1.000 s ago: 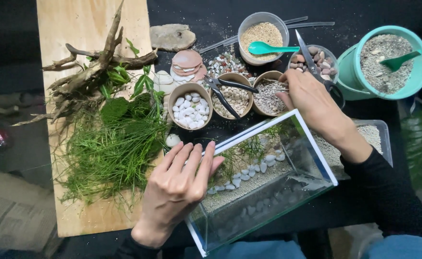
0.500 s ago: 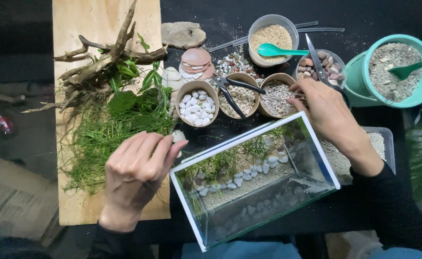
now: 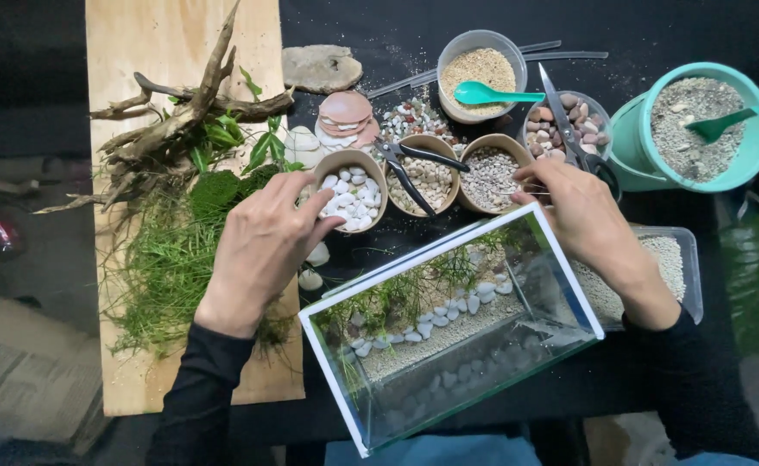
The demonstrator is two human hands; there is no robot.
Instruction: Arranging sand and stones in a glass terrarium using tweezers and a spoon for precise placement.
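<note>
My left hand [image 3: 263, 246] reaches from the grass toward a wooden bowl of white pebbles [image 3: 349, 197]; its fingertips rest on the bowl's near rim and the pebbles, with nothing seen in its grip. My right hand [image 3: 582, 220] is curled around the handles of long scissors [image 3: 561, 112], whose blades point away over a bowl of brown pebbles [image 3: 561, 125]. Between and below the hands stands a tilted glass tank [image 3: 414, 261] holding sand, a row of white pebbles and green plants.
A wooden board [image 3: 181, 34] on the left carries driftwood [image 3: 189, 112] and grass-like plants [image 3: 168, 267]. Black pliers [image 3: 418, 164] lie across a bowl of beige pebbles. A gravel bowl [image 3: 487, 177], a sand cup with a teal spoon [image 3: 483, 78], a teal bucket [image 3: 638, 147] and a clear sand tray [image 3: 673, 259] surround the tank.
My left hand has left the tank's near corner and moved up and right onto the white pebble bowl. My right hand has stayed by the scissors.
</note>
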